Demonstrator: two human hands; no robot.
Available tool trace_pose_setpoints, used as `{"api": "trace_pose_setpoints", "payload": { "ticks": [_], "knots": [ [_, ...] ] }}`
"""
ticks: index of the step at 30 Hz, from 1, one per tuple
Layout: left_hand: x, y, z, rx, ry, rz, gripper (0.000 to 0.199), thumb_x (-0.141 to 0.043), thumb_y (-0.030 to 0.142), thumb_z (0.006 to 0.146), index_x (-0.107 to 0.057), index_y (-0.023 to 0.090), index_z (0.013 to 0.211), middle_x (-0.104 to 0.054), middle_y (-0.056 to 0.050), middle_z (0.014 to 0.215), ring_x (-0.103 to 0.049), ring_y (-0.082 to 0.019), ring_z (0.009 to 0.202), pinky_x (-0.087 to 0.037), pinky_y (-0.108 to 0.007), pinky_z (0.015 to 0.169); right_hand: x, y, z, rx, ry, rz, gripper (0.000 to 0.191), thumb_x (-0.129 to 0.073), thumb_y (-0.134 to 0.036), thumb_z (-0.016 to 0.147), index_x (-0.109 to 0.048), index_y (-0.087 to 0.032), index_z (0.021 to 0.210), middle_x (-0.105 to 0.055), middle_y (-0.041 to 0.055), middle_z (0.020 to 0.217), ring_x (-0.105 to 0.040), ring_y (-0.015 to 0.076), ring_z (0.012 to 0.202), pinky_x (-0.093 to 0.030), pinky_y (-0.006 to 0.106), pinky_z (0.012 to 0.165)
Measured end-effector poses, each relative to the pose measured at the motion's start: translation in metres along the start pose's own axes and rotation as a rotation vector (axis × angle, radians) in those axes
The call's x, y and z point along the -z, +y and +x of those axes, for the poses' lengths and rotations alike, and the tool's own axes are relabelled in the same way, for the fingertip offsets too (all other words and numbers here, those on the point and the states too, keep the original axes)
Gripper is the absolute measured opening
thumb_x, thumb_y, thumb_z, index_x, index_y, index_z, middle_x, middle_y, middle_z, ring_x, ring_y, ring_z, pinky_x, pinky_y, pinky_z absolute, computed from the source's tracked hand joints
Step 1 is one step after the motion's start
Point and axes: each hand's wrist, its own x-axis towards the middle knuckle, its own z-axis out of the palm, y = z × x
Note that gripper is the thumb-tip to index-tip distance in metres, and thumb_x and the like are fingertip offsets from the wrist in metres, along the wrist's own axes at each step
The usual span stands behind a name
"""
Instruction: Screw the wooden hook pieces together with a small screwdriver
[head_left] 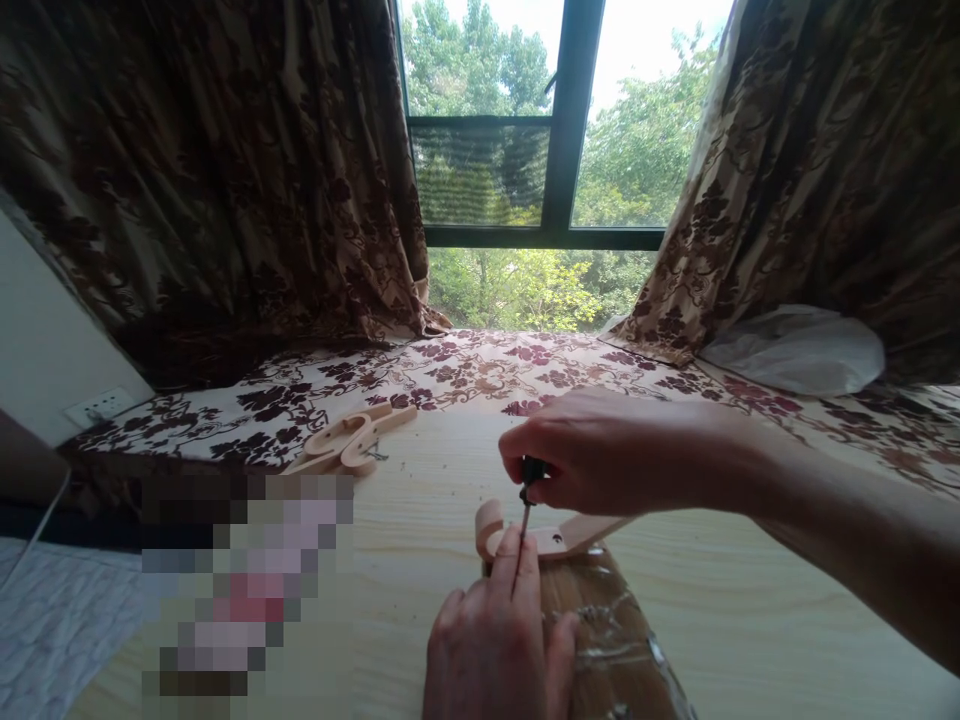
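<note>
My right hand is closed around the dark handle of a screwdriver, its thin shaft pointing down. Under the tip lies a pale curved wooden piece with a hooked left end and a dark hole, resting on a brown tape-wrapped block. My left hand presses its outstretched index and middle fingertips onto the wooden piece, close about the screwdriver's tip, with the thumb against the block. Those fingers hide the point of contact, and whether a screw is there I cannot tell.
More curved wooden pieces lie at the back left of the pale wooden table, with small dark screws beside them. A blurred-out patch covers the left side. Behind are a flowered window seat, curtains and a white plastic bag.
</note>
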Motion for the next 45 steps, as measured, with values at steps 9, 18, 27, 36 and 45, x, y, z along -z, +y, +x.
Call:
{"api": "trace_pose_setpoints", "payload": {
  "ticks": [9,18,27,36,45],
  "knots": [
    [0.005,0.003,0.001,0.057,-0.099,-0.005,0.054,-0.043,0.028,0.085,-0.04,0.013,0.137,-0.039,-0.013,0.142,-0.06,-0.025,0.108,-0.052,-0.036,0.083,0.001,0.006,0.0,-0.019,-0.005,0.007,0.016,-0.057,-0.024,0.076,-0.067,-0.02,0.088,-0.064,0.0002,0.071,-0.048,0.0107,0.057,-0.028,0.024,0.049],
    [0.01,0.008,0.003,0.1,-0.112,-0.005,0.053,-0.045,0.026,0.085,-0.041,0.014,0.137,-0.04,-0.011,0.142,-0.06,-0.023,0.107,-0.051,-0.035,0.085,-0.005,0.011,0.003,-0.017,-0.027,0.098,0.01,-0.055,-0.024,0.079,-0.064,-0.019,0.078,-0.06,-0.0018,0.066,-0.046,0.0085,0.055,-0.029,0.021,0.047],
    [0.004,0.003,0.002,0.081,-0.128,-0.051,0.055,-0.042,0.027,0.085,-0.038,0.014,0.138,-0.037,-0.009,0.144,-0.059,-0.026,0.11,-0.051,-0.037,0.086,-0.001,0.011,-0.001,-0.041,-0.02,0.074,0.022,-0.057,-0.022,0.075,-0.066,-0.022,0.096,-0.065,-0.0004,0.075,-0.05,0.0104,0.06,-0.032,0.022,0.051],
    [0.006,0.005,0.004,0.097,-0.128,-0.05,0.054,-0.041,0.025,0.086,-0.039,0.012,0.138,-0.039,-0.012,0.143,-0.058,-0.026,0.111,-0.051,-0.039,0.086,-0.005,0.008,-0.001,-0.09,0.011,0.028,0.019,-0.055,-0.033,0.08,-0.066,-0.018,0.073,-0.056,-0.0012,0.057,-0.04,0.0086,0.046,-0.024,0.024,0.044],
    [0.011,0.006,0.004,0.121,-0.145,-0.084,0.053,-0.04,0.025,0.086,-0.037,0.014,0.138,-0.038,-0.009,0.144,-0.056,-0.026,0.114,-0.049,-0.039,0.09,-0.003,0.007,-0.004,-0.047,-0.012,0.018,0.01,-0.057,-0.022,0.076,-0.067,-0.021,0.077,-0.06,-0.003,0.061,-0.044,0.008,0.05,-0.027,0.021,0.044]
  ]
}}
